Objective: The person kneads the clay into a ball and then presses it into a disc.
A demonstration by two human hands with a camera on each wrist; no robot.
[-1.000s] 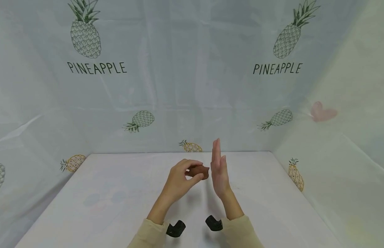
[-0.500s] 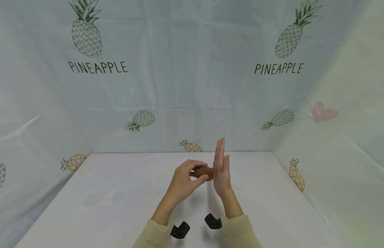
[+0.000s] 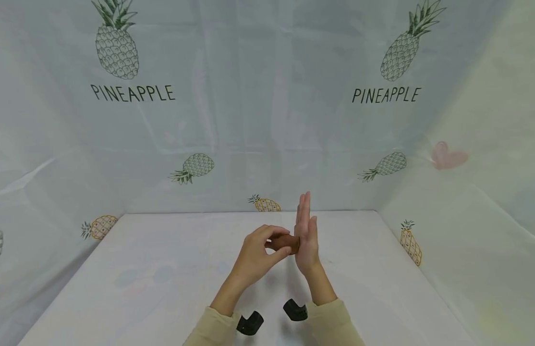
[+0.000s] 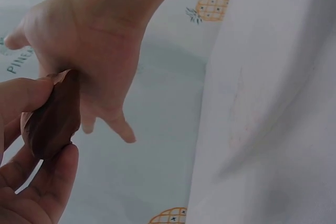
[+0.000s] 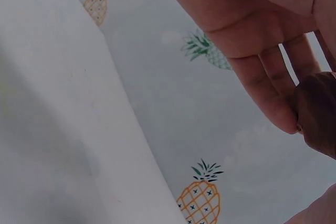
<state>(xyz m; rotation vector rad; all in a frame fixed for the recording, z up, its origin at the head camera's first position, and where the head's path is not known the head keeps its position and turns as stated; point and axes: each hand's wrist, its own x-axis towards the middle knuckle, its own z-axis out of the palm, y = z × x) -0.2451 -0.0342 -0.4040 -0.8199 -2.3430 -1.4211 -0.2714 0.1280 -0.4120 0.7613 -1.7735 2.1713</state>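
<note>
A lump of brown clay, smooth and roughly oval with a ragged edge, is held up above the table. My left hand pinches it between thumb and fingers. Upright beside it stands my right hand, fingers straight, its palm facing the lump. In the head view the lump's right end is right at that palm. The left wrist view shows the brown clay between the left fingertips, its tip overlapping the right hand. At the right edge of the right wrist view, part of the clay overlaps the right hand's fingers.
The white table lies below both hands. Pineapple-printed sheeting hangs behind it and along both sides. Black wrist pieces stick out from the left and right sleeves.
My left hand has moved right with the clay, closing the gap to the right palm. The right hand shifted slightly right, then slightly back, staying upright with straight fingers.
</note>
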